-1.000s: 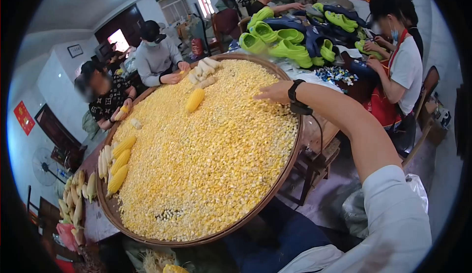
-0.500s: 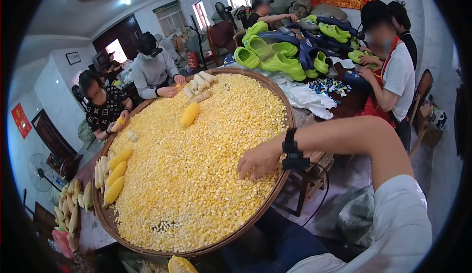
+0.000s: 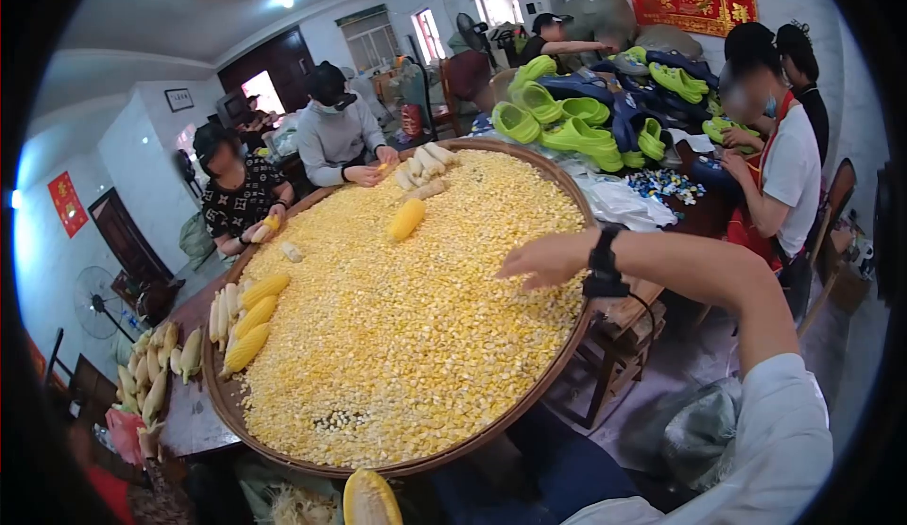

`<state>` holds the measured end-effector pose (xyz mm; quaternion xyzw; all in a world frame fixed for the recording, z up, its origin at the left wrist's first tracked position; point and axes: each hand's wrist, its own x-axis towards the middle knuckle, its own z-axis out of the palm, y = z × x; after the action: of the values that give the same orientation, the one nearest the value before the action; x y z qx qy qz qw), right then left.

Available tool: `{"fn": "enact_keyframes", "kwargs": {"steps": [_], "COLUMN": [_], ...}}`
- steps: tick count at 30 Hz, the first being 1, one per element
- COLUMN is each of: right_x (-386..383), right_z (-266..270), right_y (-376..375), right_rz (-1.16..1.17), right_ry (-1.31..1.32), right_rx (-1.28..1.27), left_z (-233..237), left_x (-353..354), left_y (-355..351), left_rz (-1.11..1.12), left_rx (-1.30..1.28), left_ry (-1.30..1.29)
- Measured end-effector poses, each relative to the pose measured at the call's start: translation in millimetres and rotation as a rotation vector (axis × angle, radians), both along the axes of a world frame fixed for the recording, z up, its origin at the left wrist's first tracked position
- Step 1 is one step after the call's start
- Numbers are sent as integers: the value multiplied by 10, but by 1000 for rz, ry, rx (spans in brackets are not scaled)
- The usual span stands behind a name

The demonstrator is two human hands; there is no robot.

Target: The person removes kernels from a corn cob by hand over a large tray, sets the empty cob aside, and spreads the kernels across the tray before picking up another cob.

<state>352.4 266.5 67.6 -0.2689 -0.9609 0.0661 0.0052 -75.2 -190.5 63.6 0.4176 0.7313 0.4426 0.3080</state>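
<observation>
My right hand point(image 3: 545, 258) hovers over or brushes the loose corn kernels point(image 3: 425, 336) on the right side of a big round tray point(image 3: 557, 388). Its fingers are spread and hold nothing. A dark band circles that wrist. My left hand is out of view. At the bottom edge shows a partly stripped corn cob point(image 3: 369, 499). Yellow cobs point(image 3: 255, 319) and pale bare cobs point(image 3: 222, 312) rest by the tray's left rim, and another yellow cob point(image 3: 406, 220) lies further up on the kernels.
Two people point(image 3: 335, 128) at the far left rim handle corn. Green and navy clogs point(image 3: 605, 114) are heaped behind the tray, with people around them. Unstripped corn point(image 3: 151, 369) is piled at the left. A wooden stool point(image 3: 614, 355) stands at the right.
My right hand has risen from the kernels near the right rim and moved farther up the tray. The view has shifted, and more of the bottom cob shows.
</observation>
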Motion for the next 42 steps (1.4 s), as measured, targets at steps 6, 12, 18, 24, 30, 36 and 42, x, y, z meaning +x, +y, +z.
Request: {"fn": "enact_keyframes", "kwargs": {"steps": [6, 12, 18, 24, 30, 36, 42], "right_x": [-1174, -1600, -1488, -1273, -1248, -1241, -1236], "right_z": [267, 54, 58, -427, -711, -564, -535], "right_y": [-1304, -1595, -1762, -1479, -1456, -1583, -1571], "right_rz": [102, 391, 105, 8, -8, -65, -56], "right_ry": [576, 523, 804, 474, 513, 506, 512], "right_rx": [-649, -647, -571, -187, -183, -178, -194], "left_z": [323, 327, 178, -41, -296, -307, -460], "left_x": [91, 54, 83, 66, 30, 260, 425], "left_y": [559, 1273, 1802, 1970, 1833, 1876, 2095], "left_rz": [-183, -403, -429, -614, -636, -541, -518], "left_rx": [86, 274, 347, 42, 245, 231, 340], "left_ry": [293, 540, 623, 678, 680, 557, 583]}}
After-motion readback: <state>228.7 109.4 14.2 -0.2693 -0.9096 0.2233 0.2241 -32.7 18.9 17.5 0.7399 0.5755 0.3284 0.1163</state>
